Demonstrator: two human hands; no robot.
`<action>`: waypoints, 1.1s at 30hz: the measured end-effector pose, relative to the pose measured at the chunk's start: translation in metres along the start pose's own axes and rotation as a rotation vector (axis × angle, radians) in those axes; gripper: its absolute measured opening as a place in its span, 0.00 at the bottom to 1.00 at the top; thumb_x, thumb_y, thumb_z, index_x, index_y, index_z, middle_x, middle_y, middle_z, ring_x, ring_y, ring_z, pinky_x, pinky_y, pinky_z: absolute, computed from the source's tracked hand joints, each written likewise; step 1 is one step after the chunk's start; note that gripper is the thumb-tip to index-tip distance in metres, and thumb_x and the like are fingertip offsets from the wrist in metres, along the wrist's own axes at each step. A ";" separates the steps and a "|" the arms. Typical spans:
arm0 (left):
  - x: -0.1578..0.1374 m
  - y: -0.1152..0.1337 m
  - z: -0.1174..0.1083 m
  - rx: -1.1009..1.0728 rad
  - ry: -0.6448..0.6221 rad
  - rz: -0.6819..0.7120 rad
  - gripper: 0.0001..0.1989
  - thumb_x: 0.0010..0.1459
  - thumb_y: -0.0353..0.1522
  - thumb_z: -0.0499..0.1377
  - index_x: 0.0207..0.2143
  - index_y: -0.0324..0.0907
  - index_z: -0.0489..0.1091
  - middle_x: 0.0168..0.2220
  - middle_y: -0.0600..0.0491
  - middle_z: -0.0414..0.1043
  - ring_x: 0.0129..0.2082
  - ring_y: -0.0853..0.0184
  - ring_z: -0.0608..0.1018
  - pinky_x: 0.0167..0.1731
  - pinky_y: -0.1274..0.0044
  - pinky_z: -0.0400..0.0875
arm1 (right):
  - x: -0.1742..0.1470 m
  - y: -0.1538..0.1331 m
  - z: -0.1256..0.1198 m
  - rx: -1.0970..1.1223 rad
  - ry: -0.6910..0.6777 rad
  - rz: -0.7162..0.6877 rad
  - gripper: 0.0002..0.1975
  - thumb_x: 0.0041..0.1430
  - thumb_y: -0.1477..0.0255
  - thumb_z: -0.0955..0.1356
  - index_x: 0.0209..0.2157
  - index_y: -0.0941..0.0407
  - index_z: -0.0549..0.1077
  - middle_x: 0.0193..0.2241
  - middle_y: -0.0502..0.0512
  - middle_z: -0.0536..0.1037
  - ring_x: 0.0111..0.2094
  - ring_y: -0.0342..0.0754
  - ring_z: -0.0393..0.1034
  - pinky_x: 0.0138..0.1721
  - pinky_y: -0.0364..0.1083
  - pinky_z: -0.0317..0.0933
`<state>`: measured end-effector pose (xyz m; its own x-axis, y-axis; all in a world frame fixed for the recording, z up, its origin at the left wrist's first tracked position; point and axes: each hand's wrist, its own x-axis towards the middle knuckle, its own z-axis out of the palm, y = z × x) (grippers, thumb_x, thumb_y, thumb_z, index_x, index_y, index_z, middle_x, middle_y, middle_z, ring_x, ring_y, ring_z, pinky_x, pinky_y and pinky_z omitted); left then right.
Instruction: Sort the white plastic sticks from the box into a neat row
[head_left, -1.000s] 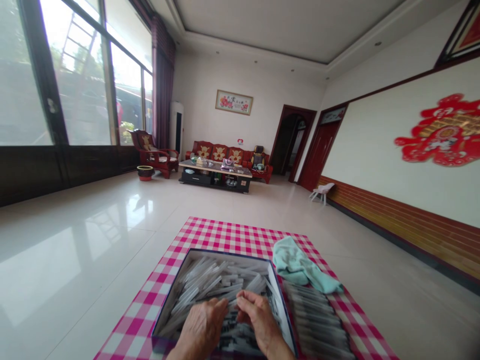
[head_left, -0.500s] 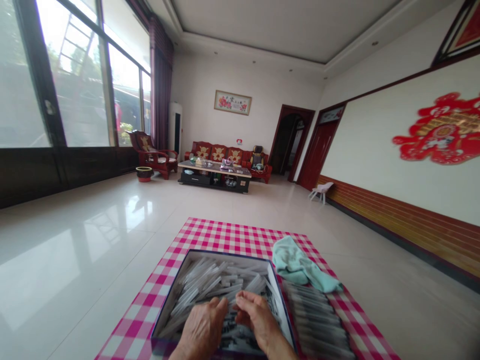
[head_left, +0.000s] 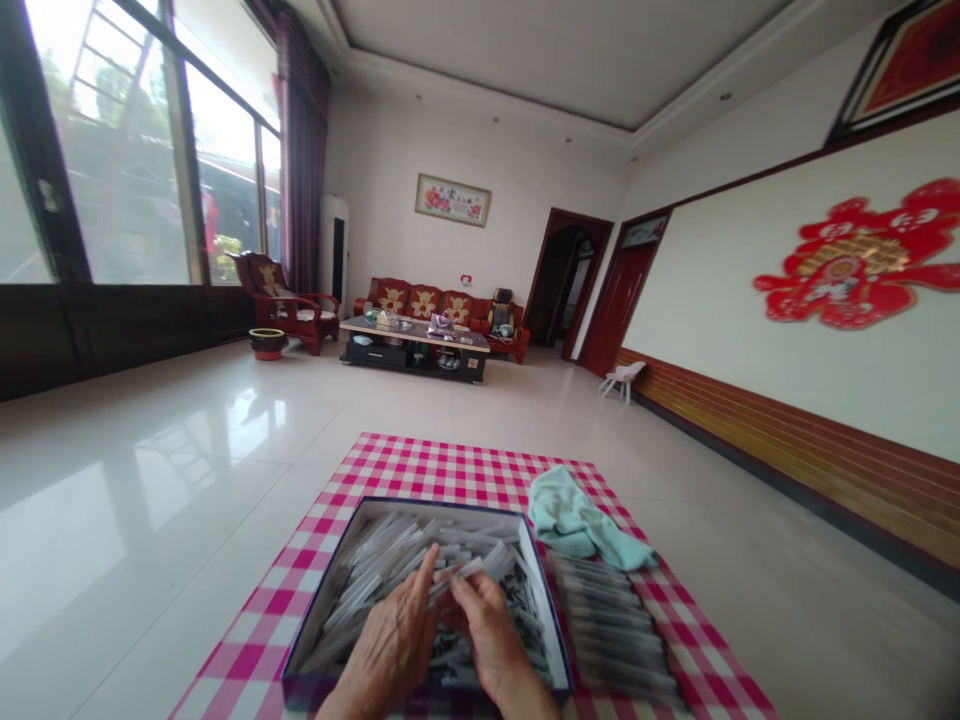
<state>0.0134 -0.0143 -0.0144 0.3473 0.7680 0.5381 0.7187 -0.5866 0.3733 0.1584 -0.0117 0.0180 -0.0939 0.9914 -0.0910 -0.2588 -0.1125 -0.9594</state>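
Both my hands are close together over a shallow dark-blue-edged box (head_left: 541,570) with pale inner walls. Many translucent plastic tubes (head_left: 390,560) lie heaped in it, with smaller dark parts (head_left: 454,640) nearer me. My right hand (head_left: 491,630) pinches a short clear plastic tube (head_left: 471,567) between thumb and fingers. Beside it, my left hand (head_left: 394,630) has its index finger stretched forward along the tube's near end. Its other fingers curl underneath, and what they hold is hidden. Right of the box lies a blurred row of clear tubes with dark ends (head_left: 615,625).
A mint-green cloth (head_left: 574,520) lies behind the row of tubes on the pink-and-white checked tablecloth (head_left: 420,460). Farther off are a low coffee table (head_left: 412,345), a red wooden sofa (head_left: 442,300), an armchair (head_left: 281,300) and a small stool (head_left: 622,380).
The view has swung slightly right, so everything appears shifted left. My left index finger has straightened forward, and a clear tube now shows between my hands.
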 end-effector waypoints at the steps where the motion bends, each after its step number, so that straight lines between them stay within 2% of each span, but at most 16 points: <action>1: 0.000 0.001 -0.002 0.013 0.029 0.000 0.33 0.62 0.29 0.46 0.66 0.40 0.33 0.53 0.40 0.69 0.48 0.61 0.76 0.43 0.72 0.74 | 0.000 -0.005 -0.004 0.022 0.075 -0.029 0.18 0.47 0.57 0.71 0.35 0.56 0.73 0.35 0.54 0.79 0.35 0.51 0.73 0.34 0.45 0.65; 4: 0.000 0.003 -0.004 0.042 0.081 -0.002 0.36 0.62 0.31 0.49 0.66 0.42 0.31 0.54 0.41 0.68 0.49 0.61 0.75 0.44 0.72 0.74 | -0.004 -0.034 -0.031 0.051 0.258 -0.159 0.23 0.45 0.55 0.72 0.39 0.55 0.70 0.39 0.57 0.79 0.40 0.54 0.74 0.38 0.48 0.68; 7: -0.002 0.001 -0.001 0.075 0.104 -0.003 0.35 0.61 0.32 0.49 0.66 0.43 0.33 0.53 0.43 0.69 0.47 0.62 0.76 0.41 0.74 0.75 | -0.013 -0.069 -0.078 -0.105 0.361 -0.341 0.23 0.52 0.54 0.68 0.43 0.55 0.69 0.42 0.58 0.78 0.41 0.55 0.74 0.41 0.50 0.68; 11: -0.004 -0.002 0.005 0.114 0.113 0.001 0.33 0.61 0.32 0.49 0.66 0.44 0.39 0.52 0.44 0.70 0.47 0.62 0.77 0.40 0.75 0.75 | -0.022 -0.096 -0.146 -0.771 0.430 -0.511 0.16 0.56 0.61 0.66 0.42 0.55 0.73 0.40 0.60 0.79 0.43 0.57 0.72 0.45 0.52 0.66; 13: -0.005 -0.005 0.008 0.132 0.117 0.004 0.31 0.62 0.32 0.49 0.65 0.44 0.41 0.52 0.44 0.71 0.47 0.62 0.77 0.40 0.74 0.75 | -0.023 -0.094 -0.171 -1.094 0.367 -0.606 0.13 0.57 0.67 0.64 0.40 0.55 0.75 0.38 0.61 0.78 0.41 0.56 0.73 0.44 0.51 0.65; 15: -0.007 -0.007 0.011 0.149 0.125 0.013 0.31 0.62 0.33 0.49 0.65 0.45 0.43 0.51 0.44 0.72 0.46 0.61 0.77 0.40 0.75 0.75 | -0.022 -0.086 -0.189 -1.361 0.256 -0.601 0.14 0.57 0.74 0.61 0.40 0.55 0.76 0.36 0.60 0.77 0.39 0.53 0.72 0.42 0.49 0.65; 18: -0.009 -0.009 0.014 0.172 0.152 0.027 0.29 0.62 0.34 0.49 0.64 0.46 0.45 0.50 0.45 0.73 0.47 0.61 0.77 0.40 0.75 0.75 | -0.021 -0.069 -0.203 -1.634 0.184 -0.508 0.18 0.55 0.81 0.59 0.38 0.55 0.77 0.33 0.59 0.76 0.37 0.51 0.72 0.39 0.47 0.63; 21: -0.010 -0.010 0.014 0.187 0.180 0.024 0.27 0.62 0.34 0.49 0.63 0.47 0.48 0.50 0.46 0.73 0.47 0.61 0.77 0.40 0.75 0.75 | -0.020 -0.058 -0.207 -1.751 0.185 -0.450 0.18 0.55 0.82 0.58 0.37 0.55 0.77 0.33 0.58 0.76 0.37 0.51 0.71 0.39 0.47 0.62; 27: -0.008 -0.009 0.012 0.181 0.218 0.021 0.23 0.63 0.34 0.48 0.60 0.43 0.54 0.48 0.44 0.73 0.46 0.61 0.77 0.40 0.74 0.75 | -0.019 -0.050 -0.206 -1.747 0.213 -0.453 0.18 0.53 0.83 0.60 0.41 0.54 0.75 0.36 0.58 0.76 0.40 0.51 0.71 0.42 0.46 0.61; 33: -0.004 -0.009 0.011 0.173 0.249 -0.144 0.18 0.64 0.34 0.44 0.55 0.40 0.59 0.38 0.46 0.75 0.33 0.63 0.80 0.30 0.76 0.74 | -0.019 -0.052 -0.207 -1.728 0.209 -0.473 0.19 0.49 0.83 0.60 0.38 0.55 0.76 0.36 0.58 0.77 0.41 0.52 0.71 0.42 0.48 0.61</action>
<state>0.0126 -0.0092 -0.0280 0.0919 0.7410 0.6652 0.8486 -0.4078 0.3370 0.3726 -0.0113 0.0144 -0.1716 0.9223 0.3464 0.9764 0.2059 -0.0645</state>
